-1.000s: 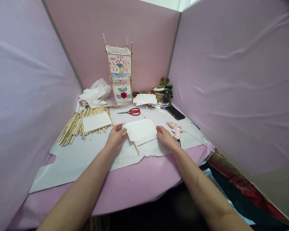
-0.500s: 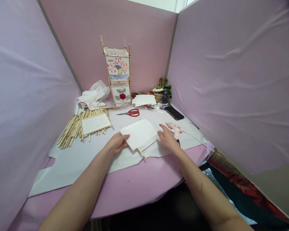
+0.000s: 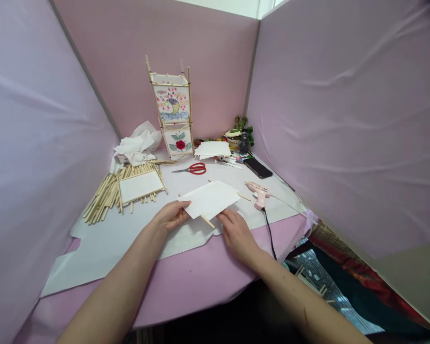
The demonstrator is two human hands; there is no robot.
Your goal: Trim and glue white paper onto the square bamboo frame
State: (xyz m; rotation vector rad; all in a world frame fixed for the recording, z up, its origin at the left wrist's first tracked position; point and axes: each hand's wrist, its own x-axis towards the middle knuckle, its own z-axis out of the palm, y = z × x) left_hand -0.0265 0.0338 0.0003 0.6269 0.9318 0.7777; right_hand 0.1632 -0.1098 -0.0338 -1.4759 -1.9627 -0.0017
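A sheet of white paper is held above the table's front, with wooden sticks poking out from beneath its edges, one stick toward me. My left hand is closed on the paper's left corner, thumb on top and fingers below. At the near right edge, my right hand grips the paper with its fingertips partly hidden underneath. To the right lies a pink glue gun with a black cord. Red-handled scissors rest behind the paper.
A stick-framed white panel lies on a heap of wooden sticks at left. A two-tier paper lantern with moon and rose pictures stands at the back. Behind are crumpled tissue, stacked paper and a phone.
My right hand has moved left and nearer, from beside the glue gun to the paper's near edge. The paper has tilted, and more stick ends show around it.
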